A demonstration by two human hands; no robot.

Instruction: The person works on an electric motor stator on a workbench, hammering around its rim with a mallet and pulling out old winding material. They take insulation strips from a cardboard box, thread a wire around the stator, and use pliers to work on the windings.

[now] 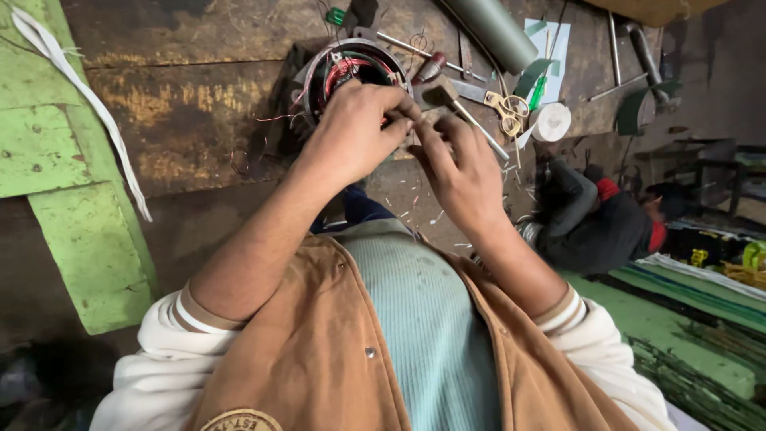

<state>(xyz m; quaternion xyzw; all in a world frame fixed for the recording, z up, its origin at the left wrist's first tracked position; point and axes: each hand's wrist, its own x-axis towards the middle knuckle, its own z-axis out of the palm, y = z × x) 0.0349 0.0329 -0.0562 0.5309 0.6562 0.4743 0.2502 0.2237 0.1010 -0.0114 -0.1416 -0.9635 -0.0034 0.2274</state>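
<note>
On the worn wooden bench [199,120] lies a round motor stator [351,72] with red and copper windings. The left hand [355,132] rests curled over its near rim, covering part of the opening; whether it grips anything, I cannot tell. The right hand [455,164] sits just beside it, fingertips pinched together against the left fingers, seemingly on a thin wire. Behind them lie a hammer [447,100], scissors [507,108], a white tape roll [550,121] and a grey tube [495,32].
</note>
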